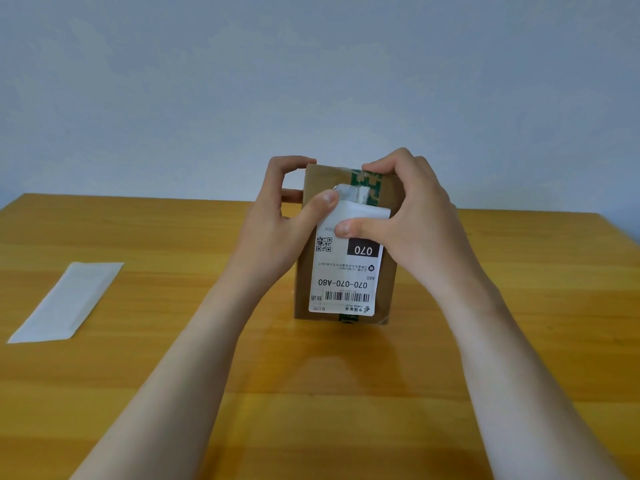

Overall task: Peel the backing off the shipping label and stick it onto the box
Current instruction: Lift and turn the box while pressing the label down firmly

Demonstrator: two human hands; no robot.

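Both hands (349, 216) thumbs pressing glossy white label (346, 271) flat onto upright brown cardboard box (388, 271).

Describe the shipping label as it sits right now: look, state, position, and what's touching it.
The shipping label is a white paper rectangle lying along the near face of the upright brown box, printed upside down to the camera: barcode near the bottom, "070-070-A80", a QR code and a black "070" block. Its lower part looks flat on the cardboard; the top edge appears slightly lifted over the green tape. The left hand thumb presses its upper left corner, the right hand thumb its upper middle.
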